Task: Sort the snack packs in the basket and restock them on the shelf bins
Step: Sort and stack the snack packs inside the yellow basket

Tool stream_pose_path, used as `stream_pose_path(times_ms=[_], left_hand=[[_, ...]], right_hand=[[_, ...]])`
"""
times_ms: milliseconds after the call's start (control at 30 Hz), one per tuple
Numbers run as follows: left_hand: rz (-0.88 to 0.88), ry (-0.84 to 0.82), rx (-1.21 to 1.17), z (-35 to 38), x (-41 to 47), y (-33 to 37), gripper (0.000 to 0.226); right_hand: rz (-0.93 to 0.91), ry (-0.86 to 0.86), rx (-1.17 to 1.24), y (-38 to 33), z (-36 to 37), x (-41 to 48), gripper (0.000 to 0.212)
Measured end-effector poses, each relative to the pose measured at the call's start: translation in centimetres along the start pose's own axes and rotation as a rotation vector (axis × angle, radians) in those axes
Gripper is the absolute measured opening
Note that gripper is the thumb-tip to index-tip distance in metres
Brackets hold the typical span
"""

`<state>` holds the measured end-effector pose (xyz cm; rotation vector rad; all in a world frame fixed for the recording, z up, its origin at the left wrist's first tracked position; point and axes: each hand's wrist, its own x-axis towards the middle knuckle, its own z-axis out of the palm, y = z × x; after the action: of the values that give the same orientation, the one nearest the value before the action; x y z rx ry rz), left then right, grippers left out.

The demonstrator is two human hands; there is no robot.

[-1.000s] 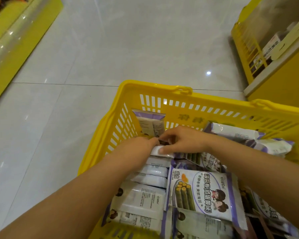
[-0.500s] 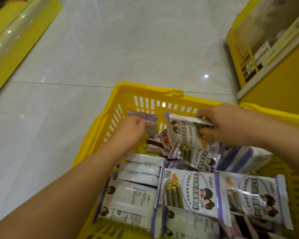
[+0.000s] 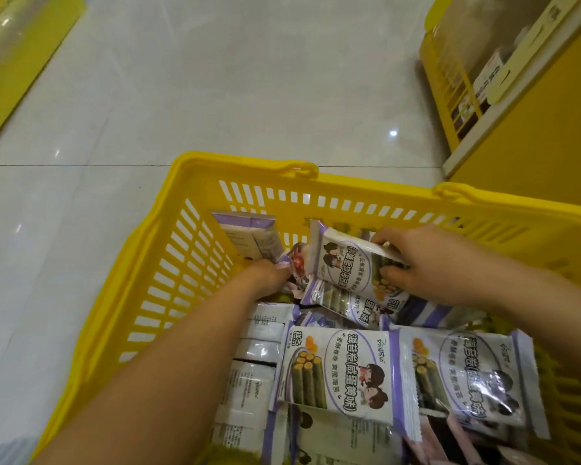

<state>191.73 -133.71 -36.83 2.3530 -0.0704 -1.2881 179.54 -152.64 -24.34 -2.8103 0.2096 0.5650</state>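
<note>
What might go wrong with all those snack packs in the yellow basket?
The right hand pinches a seaweed roll pack by one end only, so it might slip back onto the pile. The left hand pokes in right beside an upright pack leaning on the basket wall; a bump could tip it over. A reddish pack sits among the purple ones and might get sorted with the wrong kind.

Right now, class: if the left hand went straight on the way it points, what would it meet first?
Probably the red-printed pack just ahead of the left hand; depth is unclear, they may already touch.
</note>
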Motion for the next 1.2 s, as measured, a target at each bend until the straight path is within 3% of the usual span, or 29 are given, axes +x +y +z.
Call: stream_pose_path(times_ms=[100, 233, 367, 633, 800, 867, 1000, 1067, 1200], left_hand=[[-0.002, 0.025, -0.086, -0.1, 0.1, -0.1, 0.045], [0.043, 0.073, -0.177, -0.4, -0.7, -0.1, 0.017], [0.107, 0.077, -0.241, -0.6, -1.4, 0.2, 0.007], [0.125, 0.087, -0.213, -2.3, -3.5, 0.6, 0.020], [0.097, 0.121, -0.358, -4.0, -5.7, 0.5, 0.019], [0.038, 0.066, -0.393, -4.6, -6.8, 0.5, 0.034], [0.009, -0.062, -0.220, -4.7, -9.7, 1.6, 0.031], [0.090, -0.124, -0.169, -4.0, -11.6, 2.9, 0.031], [0.470, -0.103, -0.184, -1.6, -15.4, 6.8, 0.029]], right_hand=[[0.001, 0.019, 0.028, 0.3, -0.1, 0.3, 0.035], [0.031, 0.068, 0.049, 0.3, -0.4, 0.3, 0.033], [0.047, 0.083, 0.046, 0.2, -0.8, 0.0, 0.032], [0.071, 0.138, -0.004, 0.4, -3.1, -1.8, 0.033], [0.116, 0.203, -0.007, -0.1, -5.4, -3.6, 0.036], [0.116, 0.230, 0.006, -0.4, -6.4, -4.3, 0.036], [0.115, 0.263, -0.021, -1.1, -8.7, -5.7, 0.034], [0.113, 0.288, -0.056, -1.2, -9.9, -6.7, 0.035], [0.149, 0.344, -0.122, -0.7, -11.4, -8.5, 0.039]])
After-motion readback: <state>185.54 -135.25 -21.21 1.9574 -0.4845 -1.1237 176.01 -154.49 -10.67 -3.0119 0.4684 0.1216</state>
